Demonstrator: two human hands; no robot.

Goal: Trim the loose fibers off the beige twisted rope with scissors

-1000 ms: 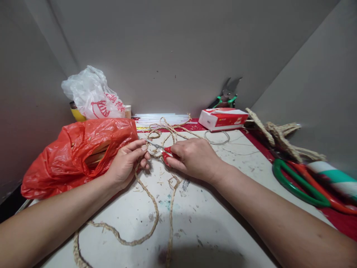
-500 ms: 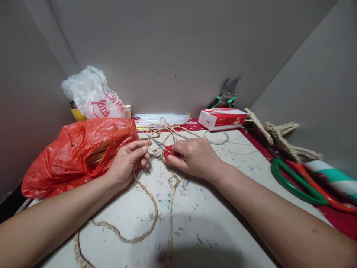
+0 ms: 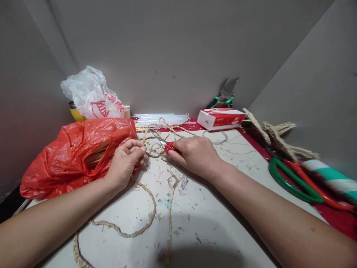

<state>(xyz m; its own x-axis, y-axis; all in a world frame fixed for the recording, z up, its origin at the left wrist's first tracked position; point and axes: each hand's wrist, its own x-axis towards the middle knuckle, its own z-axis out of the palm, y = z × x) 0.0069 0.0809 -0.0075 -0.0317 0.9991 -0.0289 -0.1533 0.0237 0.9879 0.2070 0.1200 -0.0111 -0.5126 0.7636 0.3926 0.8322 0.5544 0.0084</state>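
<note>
Head view, left hand [image 3: 126, 160] pinching braided cord [image 3: 155, 208] between thumb and forefinger, right hand [image 3: 196, 154] curled round red-handled scissors [image 3: 169, 147], cord winding loosely over white tabletop [image 3: 214, 212], red plastic bag [image 3: 55, 160] near left hand.

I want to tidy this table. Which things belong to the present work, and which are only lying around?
In use:
red-handled scissors, in right hand
braided rope, in left hand

Apparently lying around:
red bag
white bag
red-and-white box
pruning shears

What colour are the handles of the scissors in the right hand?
The handles are red, seen best in the head view.
</note>
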